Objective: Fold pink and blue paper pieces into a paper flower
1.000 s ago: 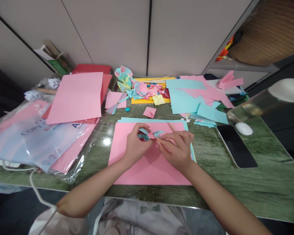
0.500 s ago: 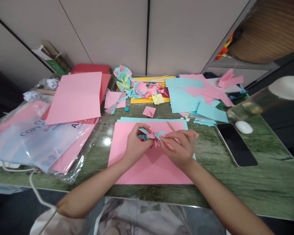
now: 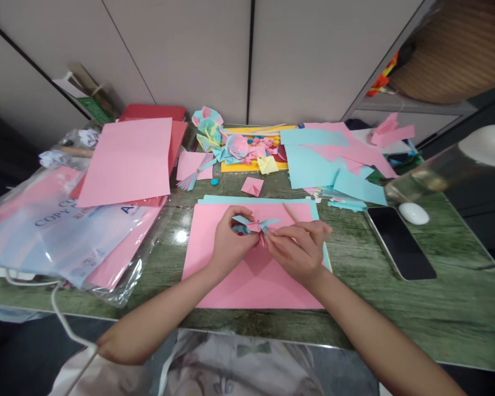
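My left hand (image 3: 227,245) and my right hand (image 3: 300,250) meet over a large pink sheet (image 3: 247,278) lying on the green table (image 3: 449,308). Between their fingertips is a small folded paper piece (image 3: 256,225) in pink and light blue, with blue points sticking out to both sides. The left fingers curl round its left end. The right fingers pinch its pink part from the right. A thin wooden stick (image 3: 291,212) lies on the sheet just behind my right hand. A light blue sheet (image 3: 214,200) shows under the pink one's far edge.
A black phone (image 3: 400,243) and a white oval object (image 3: 413,213) lie to the right. Loose pink and blue sheets (image 3: 317,165) and folded paper flowers (image 3: 231,148) crowd the back. A plastic-wrapped paper pack (image 3: 53,231) and a pink sheet (image 3: 127,162) lie to the left.
My right hand's fingers shifted slightly along the folded piece, out to the right and back. The left hand kept its hold. The view moved a little.
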A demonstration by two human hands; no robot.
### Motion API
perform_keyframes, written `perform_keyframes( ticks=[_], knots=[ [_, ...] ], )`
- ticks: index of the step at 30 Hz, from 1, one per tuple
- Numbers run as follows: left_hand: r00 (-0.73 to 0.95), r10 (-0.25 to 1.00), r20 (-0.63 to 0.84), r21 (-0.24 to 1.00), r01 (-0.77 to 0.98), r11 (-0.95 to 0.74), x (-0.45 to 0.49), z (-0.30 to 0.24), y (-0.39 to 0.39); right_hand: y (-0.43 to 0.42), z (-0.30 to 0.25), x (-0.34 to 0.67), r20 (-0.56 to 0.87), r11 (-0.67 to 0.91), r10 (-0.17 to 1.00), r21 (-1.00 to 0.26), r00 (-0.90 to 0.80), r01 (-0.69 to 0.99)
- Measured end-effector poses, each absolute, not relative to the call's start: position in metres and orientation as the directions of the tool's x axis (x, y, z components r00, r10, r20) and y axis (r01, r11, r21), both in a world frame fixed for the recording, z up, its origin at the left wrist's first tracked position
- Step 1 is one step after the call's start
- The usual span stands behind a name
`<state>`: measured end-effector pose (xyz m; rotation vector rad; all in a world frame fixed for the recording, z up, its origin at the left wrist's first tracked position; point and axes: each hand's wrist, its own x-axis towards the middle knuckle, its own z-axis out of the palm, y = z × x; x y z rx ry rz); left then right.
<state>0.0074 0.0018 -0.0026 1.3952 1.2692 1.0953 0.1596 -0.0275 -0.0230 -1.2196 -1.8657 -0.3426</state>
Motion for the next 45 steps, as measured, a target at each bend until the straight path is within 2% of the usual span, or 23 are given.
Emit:
perform_keyframes(
  ticks=[9, 15, 20, 28, 36, 45],
  knots=[
    [0.091, 0.995, -0.05, 0.99, 0.135, 0.037, 0.007, -0.009, 0.006, -0.024, -0.017, 0.157, 0.754, 0.487, 0.649, -0.314, -0.098, 0.815],
    [0.31, 0.925, -0.221, 0.968, -0.044, 0.246, 0.0, -0.008, 0.01, -0.02, -0.01, 0.159, 0.66, 0.412, 0.751, -0.48, 0.01, 0.775],
    [0.215, 0.966, -0.146, 0.989, 0.051, 0.138, 0.002, -0.005, 0.007, -0.018, -0.009, 0.162, 0.602, 0.359, 0.798, -0.522, 0.035, 0.774],
    [0.179, 0.982, -0.059, 0.993, 0.114, 0.039, 0.004, -0.01, 0.005, -0.018, -0.012, 0.161, 0.61, 0.353, 0.792, -0.441, -0.012, 0.825],
    [0.178, 0.978, -0.109, 0.994, 0.028, 0.106, 0.005, -0.008, 0.005, -0.021, -0.008, 0.16, 0.684, 0.421, 0.725, -0.347, -0.081, 0.838],
    [0.081, 0.995, -0.06, 0.998, -0.005, 0.061, 0.012, -0.011, 0.001, -0.024, -0.011, 0.157, 0.76, 0.443, 0.623, -0.145, -0.187, 0.885]
  ],
)
